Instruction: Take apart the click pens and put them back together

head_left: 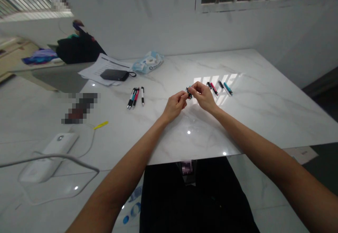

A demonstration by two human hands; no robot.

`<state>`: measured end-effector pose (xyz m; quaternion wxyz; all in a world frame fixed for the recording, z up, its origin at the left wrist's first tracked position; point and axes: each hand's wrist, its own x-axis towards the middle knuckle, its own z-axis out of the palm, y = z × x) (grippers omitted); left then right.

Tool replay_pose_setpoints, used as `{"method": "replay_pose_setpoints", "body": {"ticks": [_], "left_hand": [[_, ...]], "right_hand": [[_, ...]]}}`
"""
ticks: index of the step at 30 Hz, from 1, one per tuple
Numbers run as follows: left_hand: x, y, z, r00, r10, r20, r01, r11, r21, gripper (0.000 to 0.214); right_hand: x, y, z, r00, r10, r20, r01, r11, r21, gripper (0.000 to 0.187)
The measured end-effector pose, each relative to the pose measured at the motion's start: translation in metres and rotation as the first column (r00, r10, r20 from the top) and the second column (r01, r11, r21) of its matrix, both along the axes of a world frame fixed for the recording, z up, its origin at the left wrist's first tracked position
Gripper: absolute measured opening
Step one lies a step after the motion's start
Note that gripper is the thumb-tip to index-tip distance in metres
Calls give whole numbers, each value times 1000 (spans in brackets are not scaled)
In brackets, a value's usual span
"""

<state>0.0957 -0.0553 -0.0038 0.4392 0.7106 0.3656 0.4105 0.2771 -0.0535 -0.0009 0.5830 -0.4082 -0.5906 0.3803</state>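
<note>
My left hand [175, 105] and my right hand [204, 96] meet above the white marbled table [211, 127], fingers pinched together. At their fingertips is a cluster of small dark pieces [189, 92] with hints of teal and red. The fingers partly cover these pieces, so their kind and which hand grips which cannot be told. Just right of my right hand lie a red and black pen [214, 88] and a teal pen [228, 89], with other slim black and white pieces beside them. Left of my left hand, several click pens [133, 98] lie side by side, near a white and black pen [143, 96].
At the back left, a black pouch [114, 74] with a strap rests on printed papers [99, 65], beside a pale blue plastic packet [148, 62]. A white device [50, 157] with a grey cable [79, 161] and a yellow strip [101, 125] occupy the left.
</note>
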Motion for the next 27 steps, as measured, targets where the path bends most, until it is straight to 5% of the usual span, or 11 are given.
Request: {"method": "replay_pose_setpoints", "body": {"ticks": [5,12,18,22,27], "left_hand": [[2,-2,8,977,-88,193,143,945,-293,57],[-6,-2,14,948,-103,300,233,869,-436,53],[-8,2,19,927,15,375,187,848,-497,27],[-5,0,23,904,52,425,171,867,-469,20],[-2,-1,21,897,56,439,165,878,-450,21]], "right_hand": [[6,6,-3,983,103,-154,-113,992,-53,47],[9,12,1,946,115,-304,-153,983,-103,63],[67,7,19,981,-186,51,184,982,50,38],[118,-23,14,849,-376,372,357,926,122,40],[152,-59,-14,663,-343,665,413,909,56,38]]}}
